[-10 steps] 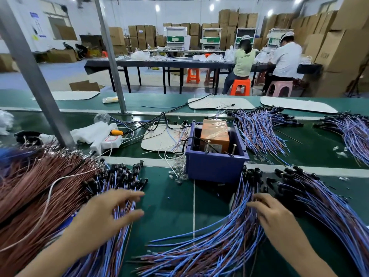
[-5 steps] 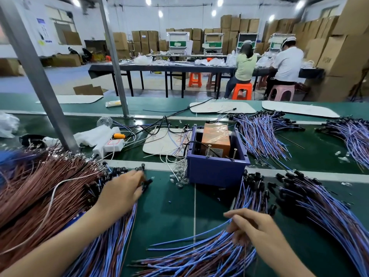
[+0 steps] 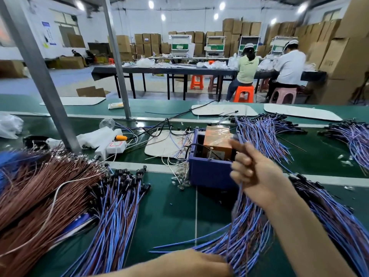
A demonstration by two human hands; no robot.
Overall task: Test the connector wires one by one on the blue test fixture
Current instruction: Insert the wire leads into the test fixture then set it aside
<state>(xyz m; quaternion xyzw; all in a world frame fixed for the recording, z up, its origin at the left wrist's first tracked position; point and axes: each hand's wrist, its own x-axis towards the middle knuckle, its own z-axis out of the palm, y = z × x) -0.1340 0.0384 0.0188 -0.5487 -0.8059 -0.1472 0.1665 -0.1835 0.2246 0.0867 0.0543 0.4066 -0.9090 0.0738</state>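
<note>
Fingers [image 3: 239, 163] of the right hand [image 3: 257, 174] pinch one connector wire [image 3: 239, 193] at 3 o'clock of the blue test fixture [image 3: 207, 173]. The left hand [image 3: 191, 262] rests on the bundle [image 3: 247, 240] at 6 o'clock, grip unclear. Best to seat the connector squarely, with the tail lifted free.

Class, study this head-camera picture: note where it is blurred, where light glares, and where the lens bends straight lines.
Head view: the right hand and the wire it pinches are motion-smeared; the brown wire pile blurs toward the left edge; ceiling lamps flare white; the grey post leans, a wide-angle effect.
</note>
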